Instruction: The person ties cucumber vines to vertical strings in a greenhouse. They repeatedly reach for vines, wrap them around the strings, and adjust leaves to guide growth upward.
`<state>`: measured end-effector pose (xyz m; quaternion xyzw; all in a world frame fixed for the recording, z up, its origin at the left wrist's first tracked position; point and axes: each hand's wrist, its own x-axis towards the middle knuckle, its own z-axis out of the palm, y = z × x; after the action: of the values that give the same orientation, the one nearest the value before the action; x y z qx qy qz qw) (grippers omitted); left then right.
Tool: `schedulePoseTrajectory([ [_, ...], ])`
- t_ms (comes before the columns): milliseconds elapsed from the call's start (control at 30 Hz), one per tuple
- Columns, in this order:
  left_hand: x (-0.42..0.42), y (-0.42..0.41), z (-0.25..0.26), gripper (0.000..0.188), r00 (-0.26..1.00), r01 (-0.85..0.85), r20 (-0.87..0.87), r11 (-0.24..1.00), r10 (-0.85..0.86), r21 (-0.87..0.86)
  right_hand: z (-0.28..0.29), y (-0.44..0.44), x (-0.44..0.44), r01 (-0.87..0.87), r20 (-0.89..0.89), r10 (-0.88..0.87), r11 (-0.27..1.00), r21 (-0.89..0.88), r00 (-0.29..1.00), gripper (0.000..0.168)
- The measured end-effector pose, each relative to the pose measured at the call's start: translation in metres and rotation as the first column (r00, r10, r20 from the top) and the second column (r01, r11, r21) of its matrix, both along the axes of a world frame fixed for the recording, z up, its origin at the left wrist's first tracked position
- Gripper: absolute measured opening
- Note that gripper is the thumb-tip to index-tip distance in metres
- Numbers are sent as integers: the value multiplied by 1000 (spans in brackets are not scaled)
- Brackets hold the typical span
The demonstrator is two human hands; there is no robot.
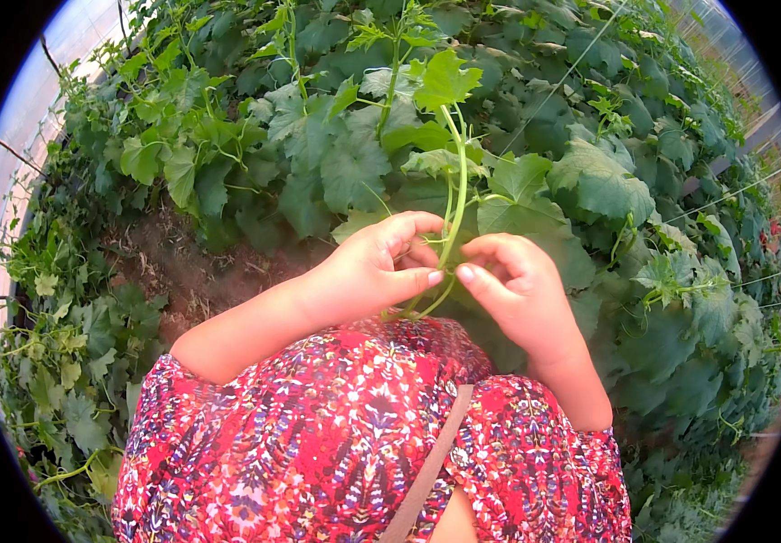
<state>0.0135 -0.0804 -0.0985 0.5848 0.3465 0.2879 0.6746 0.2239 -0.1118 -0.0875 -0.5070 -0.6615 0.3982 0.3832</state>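
Note:
A pale green climbing vine stem [461, 183] rises in front of me, with a lobed bright green leaf [447, 80] near its top. My left hand [380, 261] pinches the lower part of this stem between thumb and fingers. Close against its other side is my right hand [526, 288], thumb and forefinger curled towards the same spot. Whether the right fingertips grip the stem or something thin on it, I cannot tell. Below both hands the stem loops [436, 303] down towards my clothing. Thin side shoots and a leaf stalk branch off near the fingers.
Dense broad-leaved vines [336, 149] cover the ground ahead and both sides. Taut strings [566, 71] cross the foliage at the right. Brown soil with dry litter [180, 265] shows at left. A strap [431, 461] crosses my patterned garment [336, 434].

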Motion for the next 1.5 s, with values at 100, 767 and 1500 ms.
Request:
schedulePoseTrajectory([
  [100, -5, 1, -2, 49, 978, 38, -200, 905, 53, 423, -12, 9, -10, -125, -139, 94, 963, -239, 986, 22],
  [767, -2, -15, 6, 20, 883, 90, -233, 339, 408, 936, -20, -9, -17, -274, -30, 274, 962, -6, 961, 21],
  [1500, -27, -25, -6, 5, 894, -286, 235, 888, 383, -359, -42, -11, -17, -290, -164, 292, 956, 32, 942, 17],
])
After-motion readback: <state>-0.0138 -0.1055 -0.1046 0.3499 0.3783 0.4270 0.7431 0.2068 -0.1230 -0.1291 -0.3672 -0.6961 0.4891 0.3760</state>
